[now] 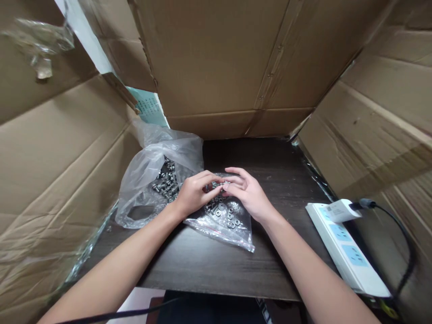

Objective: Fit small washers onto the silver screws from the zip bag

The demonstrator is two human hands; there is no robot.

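Note:
Over a clear zip bag [216,228], the fingertips of my hands meet. A small shiny metal fastener [226,182] shows between them; whether it is a bolt or a nut cannot be made out. My left hand [193,194] pinches from the left, thumb and index finger closed at the piece. My right hand [249,194] pinches it from the right, with its index finger raised. Loose nuts and washers [221,208] lie on the zip bag, partly hidden by my hands. Beside my left hand, a larger plastic bag [135,180] stands open with many bolts [166,184] in it.
Cardboard walls [222,63] enclose the dark table [229,270] at the back and both sides. At right lies a white power strip [351,252] with a plugged-in adapter [340,210] and black cable [401,220]. A printed sheet [148,105] shows at back left.

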